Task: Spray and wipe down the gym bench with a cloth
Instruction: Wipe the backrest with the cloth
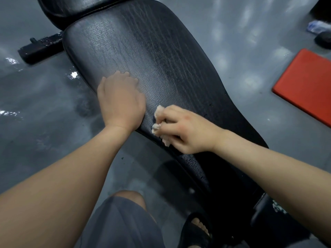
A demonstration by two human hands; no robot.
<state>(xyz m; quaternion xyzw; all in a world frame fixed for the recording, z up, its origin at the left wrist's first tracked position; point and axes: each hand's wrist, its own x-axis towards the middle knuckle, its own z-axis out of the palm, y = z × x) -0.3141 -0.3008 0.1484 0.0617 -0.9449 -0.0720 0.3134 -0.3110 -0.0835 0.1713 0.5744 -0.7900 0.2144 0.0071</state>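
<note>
A black padded gym bench (161, 56) with cracked, wet-looking upholstery runs from the top of the view down to the lower right. My left hand (120, 99) rests flat on the pad near its left edge, fingers spread and straight. My right hand (184, 129) grips a small crumpled pale cloth (157, 126) and presses it onto the pad's left edge, just right of my left hand. Most of the cloth is hidden under my fingers. No spray bottle can be made out for certain.
The bench stands on a glossy grey floor (44, 113) with wet patches. A red mat (306, 85) lies at the right. A black frame foot (41, 48) sticks out at the upper left. Blurred blue and dark objects (320, 33) sit at the far right. My sandalled foot (195, 230) stands beside the bench.
</note>
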